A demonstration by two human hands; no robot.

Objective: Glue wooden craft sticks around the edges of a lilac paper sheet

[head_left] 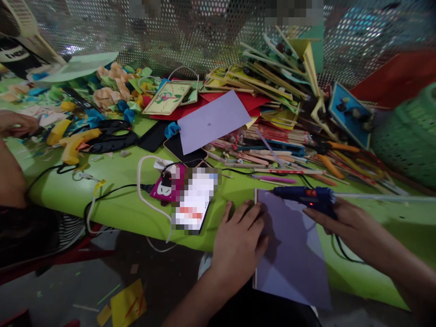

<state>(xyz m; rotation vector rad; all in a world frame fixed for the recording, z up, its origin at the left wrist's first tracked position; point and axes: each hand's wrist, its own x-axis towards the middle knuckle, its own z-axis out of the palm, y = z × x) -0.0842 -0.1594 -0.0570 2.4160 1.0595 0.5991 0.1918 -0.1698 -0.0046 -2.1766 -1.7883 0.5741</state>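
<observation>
A purple sheet of paper (293,254) hangs partly over the front edge of the table, with a thin wooden stick (256,268) along its left side. Across that side lies my left hand (240,236), fingers stretched and somewhat spread, thumb over the paper. My right hand (344,220) is wrapped round a blue hot glue gun (306,195) with a lit red light. Its nozzle points left, near the sheet's top left corner, and a long clear glue stick (384,197) sticks out of its back. Whether the nozzle touches the paper I cannot tell.
A lit phone (195,202) and a magenta power socket (168,184) with cables lie left of my hands. Behind are pencils and sticks (259,156), another purple sheet (214,120) and a green basket (408,136). Another person's hand (17,122) rests near a yellow glue gun (76,143).
</observation>
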